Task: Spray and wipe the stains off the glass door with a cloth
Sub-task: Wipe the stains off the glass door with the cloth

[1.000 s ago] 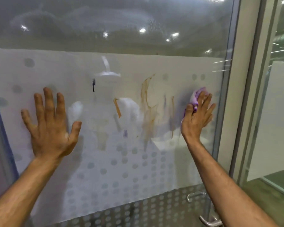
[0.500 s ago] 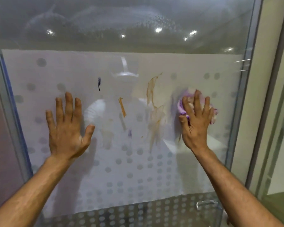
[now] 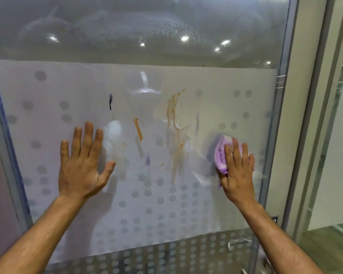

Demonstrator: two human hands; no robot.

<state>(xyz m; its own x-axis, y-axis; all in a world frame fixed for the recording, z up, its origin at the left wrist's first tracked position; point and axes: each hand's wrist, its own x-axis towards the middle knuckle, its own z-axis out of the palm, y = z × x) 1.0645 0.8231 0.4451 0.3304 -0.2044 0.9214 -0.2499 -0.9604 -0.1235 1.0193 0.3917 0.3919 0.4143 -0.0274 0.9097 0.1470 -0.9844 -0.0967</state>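
The glass door (image 3: 216, 86) fills the view, with a frosted dotted band across its middle. Orange-brown smears (image 3: 174, 135) run down its centre, a shorter orange streak (image 3: 138, 128) lies to their left, and a dark blue mark (image 3: 110, 101) sits higher up. A small purple spot (image 3: 147, 160) shows lower down. My right hand (image 3: 239, 171) presses a purple cloth (image 3: 222, 153) flat against the glass, right of the smears. My left hand (image 3: 81, 163) rests flat on the glass, fingers spread, holding nothing. No spray bottle is in view.
A metal door frame (image 3: 285, 115) runs down the right edge, with a door handle (image 3: 238, 244) at the lower right. Beyond it stands another glass partition (image 3: 341, 135). Fine droplets cover the upper clear glass (image 3: 166, 26). The left frame edge (image 3: 0, 135) is bluish.
My right hand has slid the cloth downward along the right side of the glass. My left hand stays planted on the glass. The camera view has shifted to the left.
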